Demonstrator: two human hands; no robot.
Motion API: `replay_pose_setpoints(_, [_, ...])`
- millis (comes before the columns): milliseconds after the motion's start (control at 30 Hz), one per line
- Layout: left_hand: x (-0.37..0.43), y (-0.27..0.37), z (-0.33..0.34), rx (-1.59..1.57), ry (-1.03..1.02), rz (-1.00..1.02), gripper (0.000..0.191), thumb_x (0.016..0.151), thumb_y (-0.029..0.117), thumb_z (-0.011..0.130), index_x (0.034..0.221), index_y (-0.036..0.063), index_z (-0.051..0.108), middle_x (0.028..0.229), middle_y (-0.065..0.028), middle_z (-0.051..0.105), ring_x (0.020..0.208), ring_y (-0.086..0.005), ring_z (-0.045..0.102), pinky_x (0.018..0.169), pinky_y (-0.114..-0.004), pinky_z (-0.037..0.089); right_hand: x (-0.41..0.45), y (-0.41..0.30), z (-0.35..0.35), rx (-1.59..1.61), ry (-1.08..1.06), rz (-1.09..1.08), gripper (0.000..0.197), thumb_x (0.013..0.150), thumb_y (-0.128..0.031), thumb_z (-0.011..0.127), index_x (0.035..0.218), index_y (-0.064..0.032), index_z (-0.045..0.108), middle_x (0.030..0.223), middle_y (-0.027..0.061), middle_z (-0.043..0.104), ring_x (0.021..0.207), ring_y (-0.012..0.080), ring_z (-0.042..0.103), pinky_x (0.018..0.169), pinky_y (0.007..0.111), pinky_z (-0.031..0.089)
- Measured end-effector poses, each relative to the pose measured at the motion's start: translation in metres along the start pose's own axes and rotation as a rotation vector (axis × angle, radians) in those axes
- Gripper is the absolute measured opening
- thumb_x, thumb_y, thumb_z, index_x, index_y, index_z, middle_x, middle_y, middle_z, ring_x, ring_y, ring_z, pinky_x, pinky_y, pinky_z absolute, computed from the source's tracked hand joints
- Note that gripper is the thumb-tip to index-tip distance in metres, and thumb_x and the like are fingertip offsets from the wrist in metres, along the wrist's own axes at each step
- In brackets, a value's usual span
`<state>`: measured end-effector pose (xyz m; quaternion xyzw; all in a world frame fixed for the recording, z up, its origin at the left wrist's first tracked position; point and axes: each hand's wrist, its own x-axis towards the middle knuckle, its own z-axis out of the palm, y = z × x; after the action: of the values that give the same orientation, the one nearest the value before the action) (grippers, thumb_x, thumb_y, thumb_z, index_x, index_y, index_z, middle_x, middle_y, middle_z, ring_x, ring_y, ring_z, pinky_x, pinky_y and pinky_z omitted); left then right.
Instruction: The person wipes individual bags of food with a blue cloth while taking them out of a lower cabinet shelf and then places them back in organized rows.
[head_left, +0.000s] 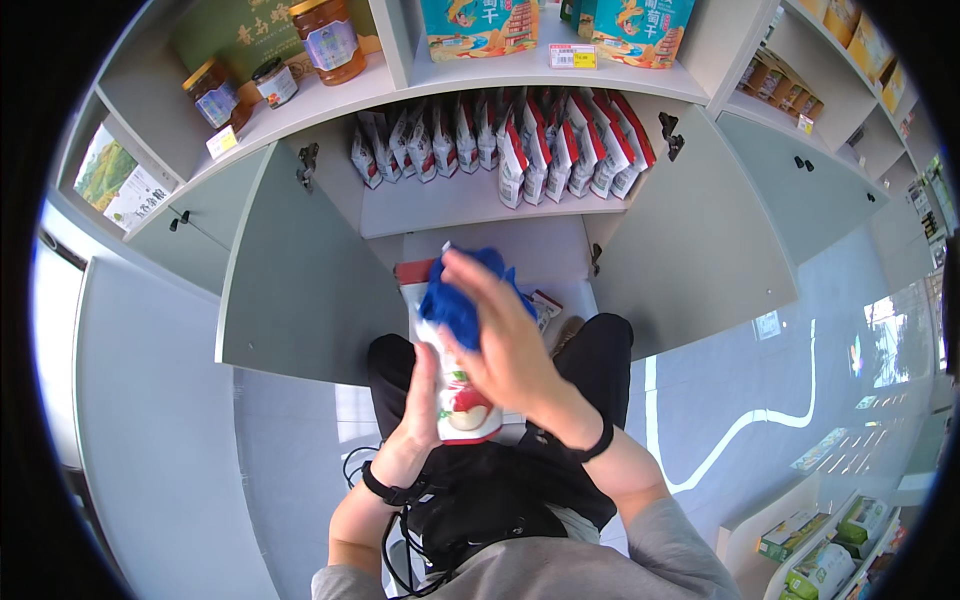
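My left hand (421, 405) holds a white and red food pouch (466, 412) with a fruit picture near its lower end. A blue cloth (459, 304) lies against the upper part of the pouch, under my right hand (502, 337), which is slightly blurred. The pouch's red top edge shows left of the cloth. Beyond my hands, similar pouches (559, 161) stand in rows on a shelf inside the cabinet. Another small packet (546, 304) lies low down, right of the cloth and partly hidden.
Cabinet doors stand open at left (300, 277) and right (697, 225). Honey jars (330, 45) and teal boxes (480, 30) stand on the upper shelves. My knees are close to the cabinet. Packaged goods (821, 566) fill a rack at lower right.
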<state>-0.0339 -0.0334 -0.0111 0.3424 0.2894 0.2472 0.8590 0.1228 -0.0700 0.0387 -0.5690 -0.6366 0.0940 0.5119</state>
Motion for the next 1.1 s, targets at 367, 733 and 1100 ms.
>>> replay_pose_setpoints(367, [0.000,0.024,0.019,-0.017,-0.058,0.219,0.073,0.102,0.057,0.039,0.154,0.0064,0.029,0.153,-0.0153,0.041,0.140,-0.0275,0.042,0.116,-0.041,0.036,0.003,-0.022,0.004,-0.079,-0.034,-0.142,0.060,0.074,-0.011,0.070,0.128,0.0083,0.056,0.148,0.0175,0.046,0.094,0.0336,0.059,0.088,0.043,0.047])
replay_pose_setpoints(733, [0.022,0.019,-0.018,-0.003,-0.014,0.196,0.073,0.094,0.044,0.061,0.147,-0.0015,0.037,0.140,-0.0187,0.054,0.122,-0.0299,0.059,0.104,-0.039,0.048,-0.063,0.025,0.022,1.119,0.189,0.693,0.052,0.097,-0.027,0.068,0.137,0.0027,0.051,0.127,0.0075,0.062,0.115,0.0133,0.056,0.101,0.031,0.044])
replay_pose_setpoints(1100, [0.036,-0.021,-0.019,0.043,-0.073,0.192,0.085,0.098,0.066,0.040,0.157,0.0089,0.017,0.139,-0.0152,0.051,0.127,-0.0249,0.053,0.109,-0.040,0.042,-0.057,0.011,0.013,0.205,0.088,0.003,0.047,0.093,-0.014,0.061,0.136,0.0047,0.050,0.145,0.0224,0.042,0.131,0.0396,0.046,0.111,0.045,0.035])
